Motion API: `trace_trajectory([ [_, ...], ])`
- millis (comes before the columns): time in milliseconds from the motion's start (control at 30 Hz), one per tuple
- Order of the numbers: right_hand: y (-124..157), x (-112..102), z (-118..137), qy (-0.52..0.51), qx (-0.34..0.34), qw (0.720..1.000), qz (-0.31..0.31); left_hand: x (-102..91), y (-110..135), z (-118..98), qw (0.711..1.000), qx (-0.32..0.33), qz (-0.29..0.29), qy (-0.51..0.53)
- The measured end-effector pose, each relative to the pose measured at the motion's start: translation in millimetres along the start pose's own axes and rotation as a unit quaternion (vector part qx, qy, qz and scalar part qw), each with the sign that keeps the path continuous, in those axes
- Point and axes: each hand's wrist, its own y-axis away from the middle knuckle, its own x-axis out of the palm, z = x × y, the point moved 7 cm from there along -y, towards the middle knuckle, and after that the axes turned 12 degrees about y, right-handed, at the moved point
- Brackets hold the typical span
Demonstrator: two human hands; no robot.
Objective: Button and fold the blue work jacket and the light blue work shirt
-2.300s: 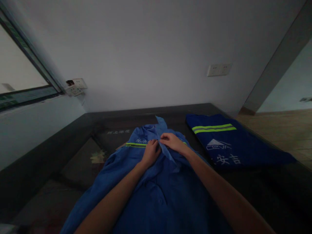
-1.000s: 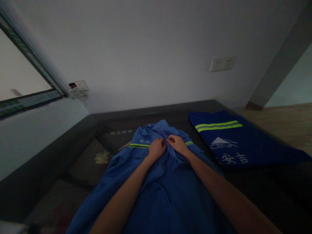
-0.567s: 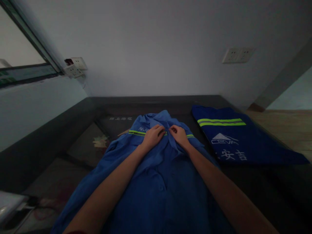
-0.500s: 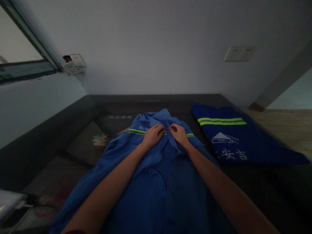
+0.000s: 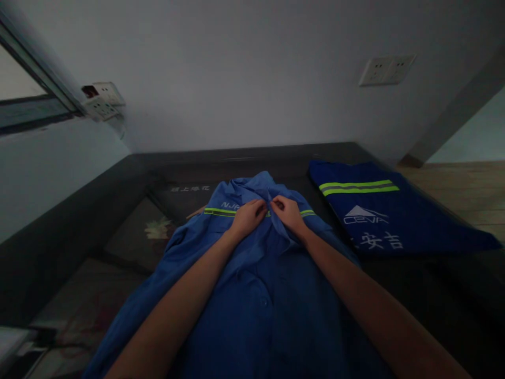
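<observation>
A blue work shirt (image 5: 256,295) with yellow-green reflective stripes lies front-up on a dark table (image 5: 118,210), collar away from me. My left hand (image 5: 248,217) and my right hand (image 5: 287,212) meet at the chest, just below the collar. Each pinches one edge of the shirt's front opening, fingers curled together. Whether a button sits between the fingertips is too small to see.
A folded dark blue garment (image 5: 379,216) with reflective stripes and white lettering lies at the right of the table. A white wall stands behind, with sockets (image 5: 384,69) at upper right and a socket box (image 5: 100,100) at left. Wooden floor shows at far right.
My hands stay pinched on the shirt front near the collar, now closer together. The collar flap that stood up earlier has come down. The view has tilted and shifted slightly.
</observation>
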Motion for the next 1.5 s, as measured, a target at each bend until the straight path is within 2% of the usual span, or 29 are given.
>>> trace_trajectory([
  [433, 0.2, -2.2, -1.0, -0.01, 0.004, 1.0, -0.008, -4.0, 4.2, -12.9, 0.996, 0.025, -0.004, -0.085],
  [800, -2.7, -2.5, -2.6, -0.041, -0.013, 0.999, -0.003, -6.8, 4.4, -14.0, 0.994, 0.036, -0.031, -0.101],
  [900, -5.1, -1.9, -4.5, -0.053, -0.016, 0.998, 0.013, -7.3, 4.6, -12.4, 0.994, 0.038, -0.041, -0.09],
  [1167, -9.1, -3.0, -5.2, -0.083, -0.027, 0.991, 0.106, -7.4, 3.7, -6.0, 0.997, 0.034, -0.05, -0.04],
  [1300, -9.6, -12.1, 7.5, -0.07, -0.031, 0.99, 0.117, -9.5, 3.6, -6.5, 0.997, 0.048, -0.057, 0.002],
  [1500, -9.0, -33.8, 50.5, 0.046, -0.091, 0.994, 0.043, -24.5, 6.6, -8.0, 0.986, 0.053, -0.135, 0.088],
])
